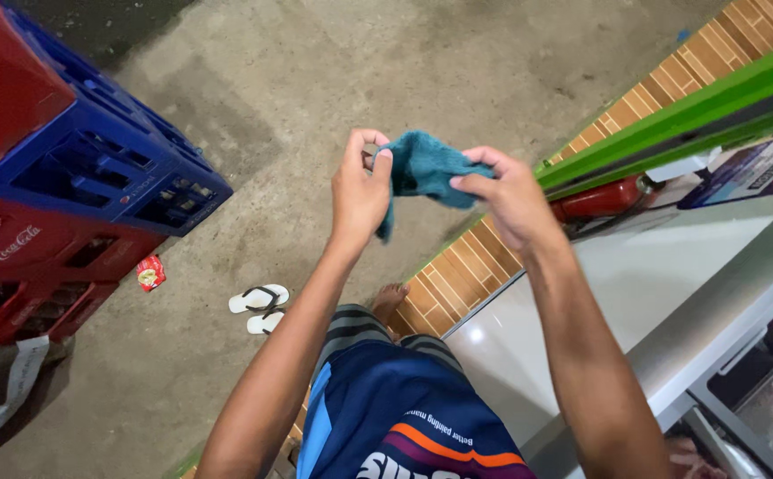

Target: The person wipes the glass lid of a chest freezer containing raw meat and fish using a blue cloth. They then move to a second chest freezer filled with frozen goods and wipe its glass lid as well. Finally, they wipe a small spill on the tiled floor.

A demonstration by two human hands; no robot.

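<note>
A small teal cloth is stretched between both my hands, above a concrete floor. My left hand pinches its left edge between thumb and fingers, and a strip of cloth hangs down beside that wrist. My right hand grips the cloth's right side with the fingers curled over it. Both arms reach forward from my body, over my striped shorts and blue shirt.
Stacked red and blue bottle crates stand at the left. A pair of white flip-flops and a red wrapper lie on the floor. At the right run a white counter, a brick-patterned wall face and a green rail.
</note>
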